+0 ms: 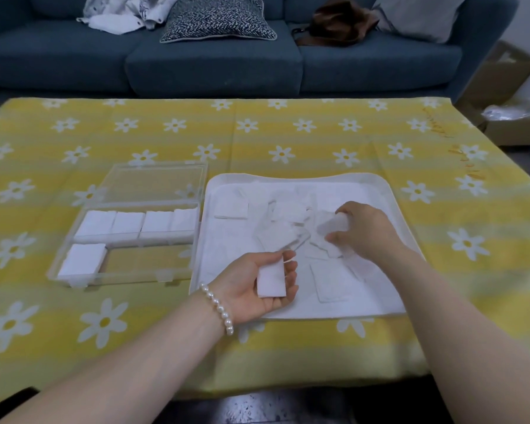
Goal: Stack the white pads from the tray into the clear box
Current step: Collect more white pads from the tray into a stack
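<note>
Five stacks of white pads (pixel 135 226) already sit in the clear box (pixel 126 228), leaving three near-row spaces bare. Many remain loose in the tray (pixel 389 191). The left hand (pixel 257 286) cradles a small stack, fingers curled; the right hand (pixel 364 231) pinches another pad.

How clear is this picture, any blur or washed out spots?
Head view: the loose white pads wash out against the white tray, edges hard to separate; the right hand is slightly motion-blurred; wide-angle lens bows the table edges; the floor shows glare.
</note>
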Tool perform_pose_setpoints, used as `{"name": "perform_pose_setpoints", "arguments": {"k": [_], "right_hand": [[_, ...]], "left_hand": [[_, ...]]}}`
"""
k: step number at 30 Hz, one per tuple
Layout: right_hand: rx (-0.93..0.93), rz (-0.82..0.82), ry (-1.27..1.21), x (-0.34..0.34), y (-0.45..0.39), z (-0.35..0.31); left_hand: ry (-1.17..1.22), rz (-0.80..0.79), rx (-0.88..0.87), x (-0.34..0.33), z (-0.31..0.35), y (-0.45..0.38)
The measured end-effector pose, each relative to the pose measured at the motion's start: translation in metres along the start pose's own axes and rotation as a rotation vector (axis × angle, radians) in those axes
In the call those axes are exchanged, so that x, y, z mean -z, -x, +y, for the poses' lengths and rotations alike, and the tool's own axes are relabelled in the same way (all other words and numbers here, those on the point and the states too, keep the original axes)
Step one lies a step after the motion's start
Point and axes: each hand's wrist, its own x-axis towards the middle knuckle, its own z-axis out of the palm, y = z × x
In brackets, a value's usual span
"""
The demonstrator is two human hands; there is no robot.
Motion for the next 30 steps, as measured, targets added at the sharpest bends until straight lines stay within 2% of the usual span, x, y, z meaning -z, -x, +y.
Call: {"name": "perform_pose_setpoints", "arguments": {"k": [4,7,11,14,20,24,30], "right_hand": [[-0.006,0.069,0.085,0.008,0.002,-0.001],[0.019,0.048,0.081,0.008,0.002,0.000],[0.108,-0.031,-0.061,0.005,0.003,-0.002],[0.149,-0.099,0.058,-0.003,0.003,-0.002],[0.123,-0.033,0.122,-0.001,0.004,-0.001],[0.173,-0.009,0.120,0.001,0.006,0.002],[0.153,-0.083,0.134,0.010,0.007,0.002]], "left_hand": [[-0.003,0.030,-0.019,0.000,0.004,-0.001],[-0.001,0.052,-0.031,0.001,0.006,-0.002],[-0.001,0.065,-0.024,-0.001,0.004,-0.001],[-0.006,0.069,-0.022,-0.001,0.004,0.000],[-0.008,0.065,-0.034,-0.001,0.007,0.003],[0.000,0.065,-0.042,0.001,0.009,0.002],[0.002,0.084,-0.044,0.002,0.009,0.001]]}}
